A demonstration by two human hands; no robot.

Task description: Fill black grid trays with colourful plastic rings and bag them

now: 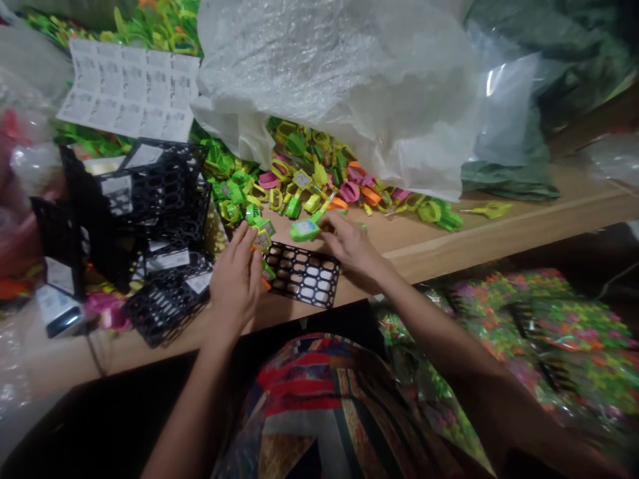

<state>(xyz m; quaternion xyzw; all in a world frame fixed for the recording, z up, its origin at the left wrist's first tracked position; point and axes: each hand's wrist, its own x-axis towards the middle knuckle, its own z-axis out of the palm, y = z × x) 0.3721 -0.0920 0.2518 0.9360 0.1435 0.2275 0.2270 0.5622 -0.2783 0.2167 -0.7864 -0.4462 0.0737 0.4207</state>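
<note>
My right hand (352,246) pinches a green plastic toy (304,229) with a pale printed face, just above the far edge of a black grid tray (304,274). The tray lies flat at the table's front edge, and white shows through several of its openings. At the tray's left end is my left hand (234,276), its fingers stretched out. Green and yellow toy pieces (263,238) show at its fingertips; its palm side is hidden. Beyond both hands spreads a loose heap of green, yellow, pink and orange toys (299,179).
Black grid trays (170,193) with white labels are piled at left. A printed label sheet (132,90) lies behind them. A large whitish plastic bag (339,86) covers part of the heap. One yellow piece (492,210) lies at right. Bagged colourful toys (544,319) sit lower right.
</note>
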